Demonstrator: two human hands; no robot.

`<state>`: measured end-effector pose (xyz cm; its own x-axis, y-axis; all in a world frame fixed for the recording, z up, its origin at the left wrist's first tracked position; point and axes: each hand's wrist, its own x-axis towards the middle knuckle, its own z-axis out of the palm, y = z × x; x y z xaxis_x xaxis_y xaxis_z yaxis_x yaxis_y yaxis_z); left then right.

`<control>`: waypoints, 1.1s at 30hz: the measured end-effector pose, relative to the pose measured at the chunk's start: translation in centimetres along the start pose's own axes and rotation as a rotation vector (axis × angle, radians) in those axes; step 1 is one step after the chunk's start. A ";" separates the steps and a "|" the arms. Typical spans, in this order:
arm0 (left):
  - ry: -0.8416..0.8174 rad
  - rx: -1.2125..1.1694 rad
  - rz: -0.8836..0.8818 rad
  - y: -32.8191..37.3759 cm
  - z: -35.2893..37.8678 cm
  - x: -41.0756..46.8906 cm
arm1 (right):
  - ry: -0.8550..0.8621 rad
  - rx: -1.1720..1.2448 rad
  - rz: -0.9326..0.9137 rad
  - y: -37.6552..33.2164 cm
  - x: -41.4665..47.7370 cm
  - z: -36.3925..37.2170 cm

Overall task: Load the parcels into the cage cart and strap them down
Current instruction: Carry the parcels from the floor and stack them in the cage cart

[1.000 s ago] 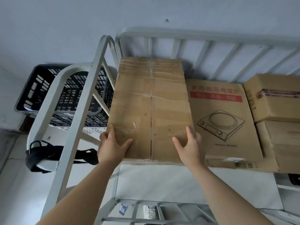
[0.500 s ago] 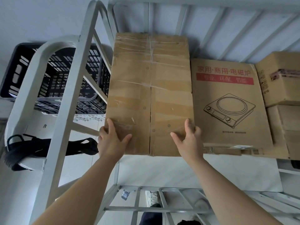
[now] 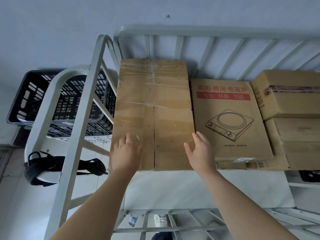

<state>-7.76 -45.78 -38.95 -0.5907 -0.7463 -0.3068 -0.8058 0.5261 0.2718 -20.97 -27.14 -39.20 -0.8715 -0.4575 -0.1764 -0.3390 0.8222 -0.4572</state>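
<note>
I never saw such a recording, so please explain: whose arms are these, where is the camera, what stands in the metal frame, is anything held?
No machine here: a person wears a camera on the head, looking down at their own arms. The left hand and right hand lie open over the near end of a taped box; neither grips anything. The box sits in a grey cage cart, beside a box with a cooker drawing and more cardboard boxes. A black strap hangs on the cart's curved end bar; a black crate sits outside.
</note>
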 end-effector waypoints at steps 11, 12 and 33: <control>0.097 0.122 0.525 11.1 -6.2 -7.1 | 0.223 -0.026 0.037 2.1 -6.4 -12.5; 0.089 0.123 0.557 12.3 -6.5 -8.1 | 0.250 -0.033 0.040 2.7 -7.3 -13.8; -0.121 0.225 1.308 35.0 1.1 -42.6 | 0.566 -0.023 0.613 26.3 -42.0 -28.9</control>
<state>-10.85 4.87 -17.41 -0.9203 0.3907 -0.0194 0.3708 0.8871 0.2748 -3.57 23.48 -18.59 -0.9483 0.3072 0.0794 0.2511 0.8797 -0.4037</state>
